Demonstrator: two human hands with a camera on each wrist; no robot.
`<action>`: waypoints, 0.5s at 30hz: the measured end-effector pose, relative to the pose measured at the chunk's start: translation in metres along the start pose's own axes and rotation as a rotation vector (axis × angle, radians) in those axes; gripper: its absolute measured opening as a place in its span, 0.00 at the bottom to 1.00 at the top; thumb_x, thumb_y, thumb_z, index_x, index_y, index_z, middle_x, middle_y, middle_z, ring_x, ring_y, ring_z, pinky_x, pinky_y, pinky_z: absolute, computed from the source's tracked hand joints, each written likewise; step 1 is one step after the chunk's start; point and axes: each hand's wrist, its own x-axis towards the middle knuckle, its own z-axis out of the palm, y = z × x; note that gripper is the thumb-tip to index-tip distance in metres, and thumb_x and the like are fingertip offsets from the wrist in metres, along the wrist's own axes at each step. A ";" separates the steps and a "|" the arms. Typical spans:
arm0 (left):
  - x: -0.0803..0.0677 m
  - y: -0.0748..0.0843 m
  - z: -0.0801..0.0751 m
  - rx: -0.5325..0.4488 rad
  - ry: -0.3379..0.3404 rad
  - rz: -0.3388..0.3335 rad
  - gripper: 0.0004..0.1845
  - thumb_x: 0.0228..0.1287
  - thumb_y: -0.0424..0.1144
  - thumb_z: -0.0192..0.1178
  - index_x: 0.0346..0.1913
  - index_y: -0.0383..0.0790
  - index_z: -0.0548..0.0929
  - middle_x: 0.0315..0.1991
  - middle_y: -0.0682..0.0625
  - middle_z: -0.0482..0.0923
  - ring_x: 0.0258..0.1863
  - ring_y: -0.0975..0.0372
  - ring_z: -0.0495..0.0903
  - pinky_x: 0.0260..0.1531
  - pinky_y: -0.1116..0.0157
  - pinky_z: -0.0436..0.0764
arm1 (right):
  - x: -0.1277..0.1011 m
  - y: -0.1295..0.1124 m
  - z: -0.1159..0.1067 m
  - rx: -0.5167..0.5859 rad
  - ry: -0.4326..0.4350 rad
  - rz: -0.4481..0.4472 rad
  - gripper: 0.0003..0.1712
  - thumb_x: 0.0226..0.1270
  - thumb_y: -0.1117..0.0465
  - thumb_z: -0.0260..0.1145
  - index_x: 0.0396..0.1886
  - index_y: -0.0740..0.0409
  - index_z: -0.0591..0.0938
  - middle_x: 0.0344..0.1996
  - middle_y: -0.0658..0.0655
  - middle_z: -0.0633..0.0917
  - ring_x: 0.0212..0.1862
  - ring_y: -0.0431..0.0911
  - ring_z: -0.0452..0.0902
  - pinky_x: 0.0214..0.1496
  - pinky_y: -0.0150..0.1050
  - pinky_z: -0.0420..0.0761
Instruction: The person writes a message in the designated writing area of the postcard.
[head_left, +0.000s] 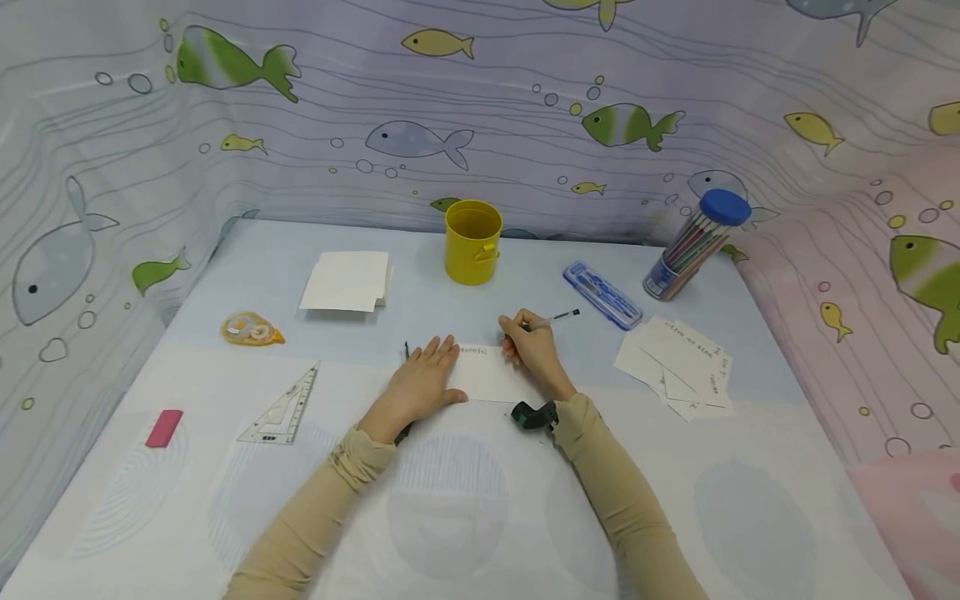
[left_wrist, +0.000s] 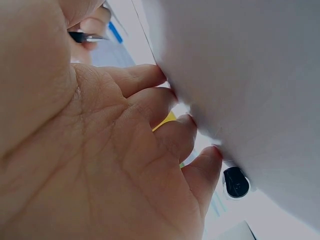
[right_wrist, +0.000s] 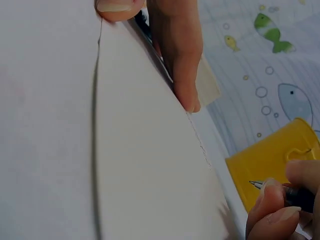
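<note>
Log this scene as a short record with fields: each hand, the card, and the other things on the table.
left hand: flat on the card, fingers straight
right hand: grips a pen, tip at the card's far edge
card: white, lies between the hands, a line of writing along its far edge
behind the card: yellow cup, blank card stack
right side: written cards, blue case, pen tube
left side: set square, pink eraser, correction tape

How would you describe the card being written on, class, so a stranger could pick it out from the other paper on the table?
Start at the yellow bucket by the back wall and come straight toward the person. The card lies between the left hand, pressed flat on it, and the right hand, which grips a pen. Unlike the blank stack and the scattered written cards, it lies single under the hands.
</note>
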 end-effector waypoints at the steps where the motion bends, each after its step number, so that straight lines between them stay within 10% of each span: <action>1: 0.000 0.000 0.000 0.004 -0.001 0.002 0.44 0.66 0.55 0.58 0.74 0.30 0.56 0.77 0.37 0.49 0.77 0.44 0.48 0.73 0.45 0.54 | 0.000 0.001 0.000 -0.023 -0.002 -0.004 0.18 0.68 0.52 0.65 0.24 0.57 0.73 0.14 0.49 0.77 0.14 0.38 0.69 0.15 0.28 0.68; 15: 0.004 -0.003 0.004 0.000 -0.006 0.001 0.45 0.66 0.55 0.58 0.75 0.31 0.54 0.77 0.38 0.47 0.77 0.45 0.47 0.74 0.45 0.53 | 0.004 0.010 0.006 -0.091 0.039 -0.091 0.21 0.66 0.55 0.67 0.17 0.56 0.69 0.09 0.48 0.75 0.09 0.37 0.67 0.10 0.29 0.67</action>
